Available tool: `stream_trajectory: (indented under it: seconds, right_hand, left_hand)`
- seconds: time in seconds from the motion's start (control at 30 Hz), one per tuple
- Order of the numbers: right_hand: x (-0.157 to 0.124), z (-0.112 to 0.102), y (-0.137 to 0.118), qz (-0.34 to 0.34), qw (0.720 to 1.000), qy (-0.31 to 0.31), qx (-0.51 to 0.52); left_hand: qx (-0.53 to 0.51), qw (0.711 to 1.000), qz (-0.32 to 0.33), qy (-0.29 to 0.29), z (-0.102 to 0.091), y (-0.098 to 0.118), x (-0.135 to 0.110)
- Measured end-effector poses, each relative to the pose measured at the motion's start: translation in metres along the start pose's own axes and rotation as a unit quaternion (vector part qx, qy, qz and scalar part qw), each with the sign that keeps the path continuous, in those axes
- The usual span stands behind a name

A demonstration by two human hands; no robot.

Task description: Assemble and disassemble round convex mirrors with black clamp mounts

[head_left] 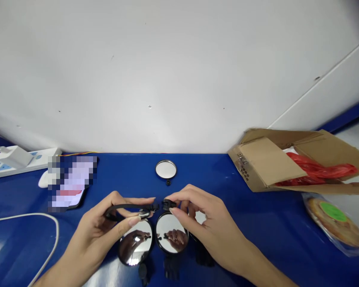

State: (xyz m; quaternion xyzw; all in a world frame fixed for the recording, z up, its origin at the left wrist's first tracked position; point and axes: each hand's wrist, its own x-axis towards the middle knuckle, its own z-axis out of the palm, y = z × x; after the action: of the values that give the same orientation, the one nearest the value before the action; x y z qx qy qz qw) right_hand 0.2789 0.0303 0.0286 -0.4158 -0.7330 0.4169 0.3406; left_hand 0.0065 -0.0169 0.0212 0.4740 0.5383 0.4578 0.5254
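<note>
My left hand (107,225) pinches a black curved strap bracket (124,207) attached to a small round mirror (135,247) that hangs below my fingers. My right hand (202,223) pinches the black mount (168,204) on top of a second round mirror (171,238). The two mirrors sit side by side, nearly touching, just above the blue table (257,223). The ends of the two black mounts almost meet between my thumbs. A third small round mirror (166,169) lies flat on the table farther back, near the wall.
An open cardboard box (266,163) with red plastic (320,169) inside lies at the right. A wrapped roll with a green label (335,221) sits at the far right. A phone (70,183), a white power strip (20,159) and a white cable (48,227) are at the left.
</note>
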Motion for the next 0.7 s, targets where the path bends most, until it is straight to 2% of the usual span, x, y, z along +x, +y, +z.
stream_trajectory:
  seconds: [0.1, 0.27, 0.4, 0.5, 0.7]
  right_hand:
    - [0.000, 0.002, -0.001, -0.005, 1.000, -0.004, 0.012]
    - [-0.003, 0.010, 0.001, -0.022, 1.000, -0.008, 0.011]
    - [-0.008, 0.015, 0.001, -0.011, 0.999, 0.043, 0.012]
    - [-0.012, 0.020, -0.004, -0.003, 0.997, 0.082, 0.006]
    - [-0.013, 0.025, -0.006, -0.026, 0.994, 0.101, -0.012]
  left_hand:
    - [0.006, 1.000, 0.002, 0.003, -0.008, -0.001, 0.003]
    - [0.053, 0.997, 0.028, -0.045, -0.016, -0.004, 0.006]
    - [0.065, 0.998, 0.018, -0.015, -0.012, -0.001, 0.005]
    - [0.062, 0.998, 0.012, -0.016, -0.008, 0.003, 0.005]
    - [0.067, 0.997, 0.002, -0.026, -0.008, 0.007, 0.003]
